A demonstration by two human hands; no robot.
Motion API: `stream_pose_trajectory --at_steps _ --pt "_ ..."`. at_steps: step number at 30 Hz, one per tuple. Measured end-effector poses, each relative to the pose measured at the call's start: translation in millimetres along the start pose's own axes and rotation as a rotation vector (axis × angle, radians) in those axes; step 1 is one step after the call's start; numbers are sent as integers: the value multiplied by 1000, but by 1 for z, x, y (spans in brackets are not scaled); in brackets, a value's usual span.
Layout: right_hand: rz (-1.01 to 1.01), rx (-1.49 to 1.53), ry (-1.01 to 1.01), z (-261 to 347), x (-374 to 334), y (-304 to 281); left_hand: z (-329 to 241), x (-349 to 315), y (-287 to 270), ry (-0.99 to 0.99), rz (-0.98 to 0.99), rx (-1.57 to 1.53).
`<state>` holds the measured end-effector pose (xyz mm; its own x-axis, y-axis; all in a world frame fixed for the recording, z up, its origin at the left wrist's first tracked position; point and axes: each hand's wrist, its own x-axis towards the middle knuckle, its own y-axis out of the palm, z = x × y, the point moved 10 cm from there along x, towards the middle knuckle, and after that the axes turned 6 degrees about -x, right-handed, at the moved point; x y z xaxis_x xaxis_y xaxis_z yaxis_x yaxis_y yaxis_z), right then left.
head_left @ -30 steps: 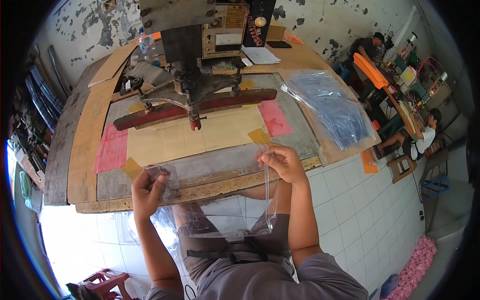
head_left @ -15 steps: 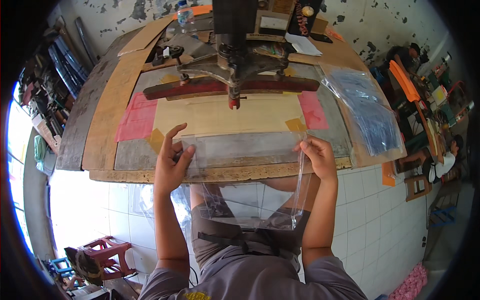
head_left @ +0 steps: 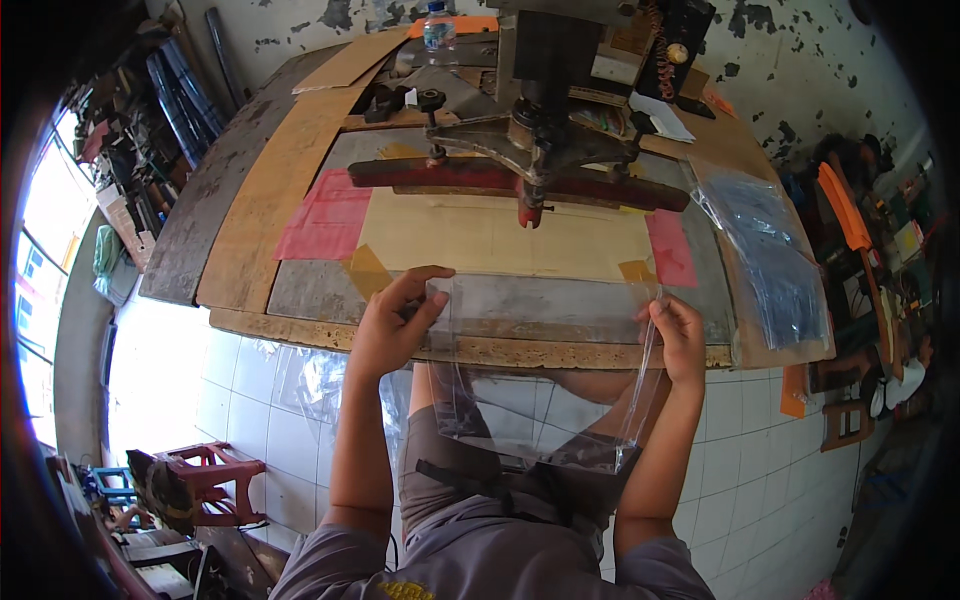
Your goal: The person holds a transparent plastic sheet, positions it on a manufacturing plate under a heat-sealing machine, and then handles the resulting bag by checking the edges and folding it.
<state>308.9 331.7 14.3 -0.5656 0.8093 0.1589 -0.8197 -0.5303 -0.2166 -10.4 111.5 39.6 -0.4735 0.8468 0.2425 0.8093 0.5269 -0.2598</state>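
A clear plastic sleeve [head_left: 540,410] spans the space between my hands, its upper part over the table's front edge and its lower part over my lap. My left hand [head_left: 398,318] is at its upper left edge, forefinger stretched along the corner and thumb bent beside it; the other fingers are partly hidden. My right hand [head_left: 676,338] pinches the sleeve's folded right edge between thumb and fingers. Beyond it lies a cream sheet [head_left: 480,235] on a grey metal plate, with pink pieces [head_left: 325,215] at its sides. Above hangs a press head with a long red-brown bar [head_left: 450,175].
A stack of clear plastic [head_left: 765,250] lies on cardboard at the table's right. A water bottle [head_left: 438,32] stands at the back. On the tiled floor are a red stool [head_left: 215,480] at left and loose clear plastic [head_left: 335,390] below the table. Another person sits at far right.
The view has shifted, so the table and press appear further right. My left forefinger has lowered from a raised position to the sleeve's upper left corner. My right hand keeps its pinch.
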Motion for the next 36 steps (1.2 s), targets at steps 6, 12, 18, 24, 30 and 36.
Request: stream_pose_trajectory --at_steps 6,12,18,24,30,36 --pt "-18 15 -3 1 0 0 -9 0 0 3 11 93" --pt "-17 3 -7 1 0 1 -11 -1 -1 26 6 94" --pt "-20 5 -19 3 -1 -1 -12 0 0 17 0 54" --pt "-13 3 -19 4 -1 2 9 -2 -1 -28 -2 -113" --pt "-3 0 -36 4 -1 2 18 1 -7 -4 -27 -92" --pt "-6 -13 -60 5 0 2 10 1 -5 -12 -23 -54"
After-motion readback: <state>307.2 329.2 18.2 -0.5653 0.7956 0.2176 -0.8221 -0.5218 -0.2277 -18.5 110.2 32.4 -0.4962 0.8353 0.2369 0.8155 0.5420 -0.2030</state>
